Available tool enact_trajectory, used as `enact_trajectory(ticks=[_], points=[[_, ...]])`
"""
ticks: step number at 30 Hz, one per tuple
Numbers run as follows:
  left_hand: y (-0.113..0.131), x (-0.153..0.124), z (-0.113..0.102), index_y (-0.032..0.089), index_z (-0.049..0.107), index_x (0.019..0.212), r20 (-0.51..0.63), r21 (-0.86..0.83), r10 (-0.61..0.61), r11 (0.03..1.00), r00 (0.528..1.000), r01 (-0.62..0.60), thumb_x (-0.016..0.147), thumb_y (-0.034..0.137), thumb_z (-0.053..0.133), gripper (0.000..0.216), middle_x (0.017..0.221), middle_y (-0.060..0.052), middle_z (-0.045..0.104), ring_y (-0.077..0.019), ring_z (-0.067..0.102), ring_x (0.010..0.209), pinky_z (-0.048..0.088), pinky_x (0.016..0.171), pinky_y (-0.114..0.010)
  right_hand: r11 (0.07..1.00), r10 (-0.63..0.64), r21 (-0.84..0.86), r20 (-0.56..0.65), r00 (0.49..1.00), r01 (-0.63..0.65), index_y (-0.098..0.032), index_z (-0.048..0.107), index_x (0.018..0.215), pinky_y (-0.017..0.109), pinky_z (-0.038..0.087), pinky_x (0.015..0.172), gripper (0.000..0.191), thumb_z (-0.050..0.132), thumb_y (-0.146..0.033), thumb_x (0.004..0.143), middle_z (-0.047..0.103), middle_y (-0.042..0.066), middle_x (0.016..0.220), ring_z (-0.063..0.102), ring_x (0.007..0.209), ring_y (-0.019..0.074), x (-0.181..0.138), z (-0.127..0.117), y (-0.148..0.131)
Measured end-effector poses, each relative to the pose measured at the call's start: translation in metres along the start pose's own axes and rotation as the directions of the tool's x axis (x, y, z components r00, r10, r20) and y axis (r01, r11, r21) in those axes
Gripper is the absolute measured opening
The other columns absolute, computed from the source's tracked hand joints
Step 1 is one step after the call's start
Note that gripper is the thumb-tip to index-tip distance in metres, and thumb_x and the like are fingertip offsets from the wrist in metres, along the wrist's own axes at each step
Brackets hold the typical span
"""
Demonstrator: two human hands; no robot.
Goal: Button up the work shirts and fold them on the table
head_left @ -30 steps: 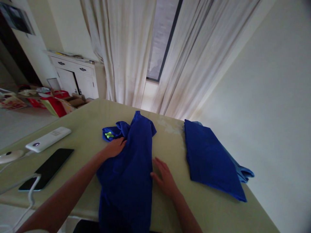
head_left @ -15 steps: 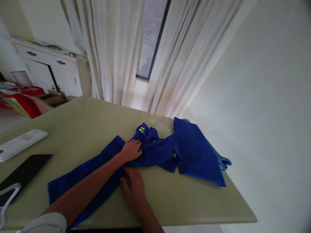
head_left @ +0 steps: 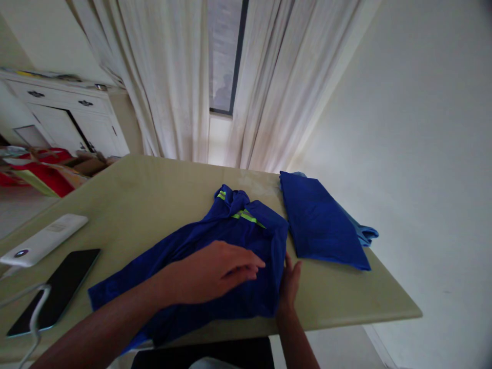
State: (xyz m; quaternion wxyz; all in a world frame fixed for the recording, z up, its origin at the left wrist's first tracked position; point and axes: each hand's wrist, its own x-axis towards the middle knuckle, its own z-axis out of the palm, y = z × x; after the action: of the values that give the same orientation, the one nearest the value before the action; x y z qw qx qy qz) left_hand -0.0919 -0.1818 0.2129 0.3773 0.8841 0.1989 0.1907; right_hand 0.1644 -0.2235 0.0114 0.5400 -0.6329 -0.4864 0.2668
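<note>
A blue work jacket (head_left: 246, 241) with yellow-green and silver reflective stripes lies partly folded across the table, one long part stretching to the lower left. My left hand (head_left: 219, 269) is over the middle of the jacket, palm down, fingers extended and close together, holding nothing; I cannot tell whether it touches the cloth. At the jacket's right edge is my right hand (head_left: 289, 287), fingers pointing away and stretched along the fabric, touching it. Its thumb side is partly hidden by the cloth.
A folded blue garment (head_left: 326, 225) lies at the table's right, over a lighter blue cloth (head_left: 367, 234). On the left are a black phone (head_left: 56, 292), a white device (head_left: 48, 238) and a white cable (head_left: 35, 318). The table (head_left: 165, 189) stands near curtains (head_left: 165, 77) and a wall.
The jacket's near part has been spread toward me and right, showing the chest stripe. My left hand has come nearer, off its earlier spot; my right hand has moved right to the edge.
</note>
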Motion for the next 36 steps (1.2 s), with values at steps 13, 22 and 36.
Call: enact_trajectory(ticks=[13,22,36], points=[[-0.225,0.026,0.046,0.024,0.035,0.158,-0.487,0.442,-0.383,0.667,0.785,0.6,0.1,0.053,0.044,0.066,0.161,-0.013,0.04,-0.0325,0.035,0.15,0.026,0.121,-0.052,0.935,-0.137,-0.307,0.146,0.98,0.177,-0.018,0.065,0.133,0.045,0.042,0.115,0.054,0.05,-0.027,0.082,0.067,0.011,0.133,0.06,0.127,0.0266,0.059,-0.026,-0.032],[-0.23,-0.057,-0.015,0.023,0.072,0.098,-0.606,0.136,-0.683,0.416,0.408,0.899,0.097,0.063,0.036,0.054,0.094,-0.013,0.074,-0.0328,0.071,0.091,0.052,0.079,-0.04,0.923,-0.149,-0.381,-0.223,0.963,0.055,-0.016,0.071,0.125,0.044,0.05,0.099,0.053,0.05,-0.038,0.083,0.073,0.012,0.12,0.066,0.108,0.0298,0.087,-0.123,-0.006],[-0.225,0.05,0.002,0.024,0.068,0.115,-0.516,0.273,-0.46,0.711,0.722,0.648,0.094,0.033,0.052,0.028,0.117,-0.01,0.07,-0.0292,0.065,0.112,0.048,0.099,-0.041,0.622,-0.213,-0.608,0.475,0.854,0.494,-0.018,0.064,0.129,0.038,0.043,0.107,0.037,0.047,-0.032,0.099,0.067,0.011,0.128,0.06,0.118,0.0249,0.125,-0.005,-0.029]])
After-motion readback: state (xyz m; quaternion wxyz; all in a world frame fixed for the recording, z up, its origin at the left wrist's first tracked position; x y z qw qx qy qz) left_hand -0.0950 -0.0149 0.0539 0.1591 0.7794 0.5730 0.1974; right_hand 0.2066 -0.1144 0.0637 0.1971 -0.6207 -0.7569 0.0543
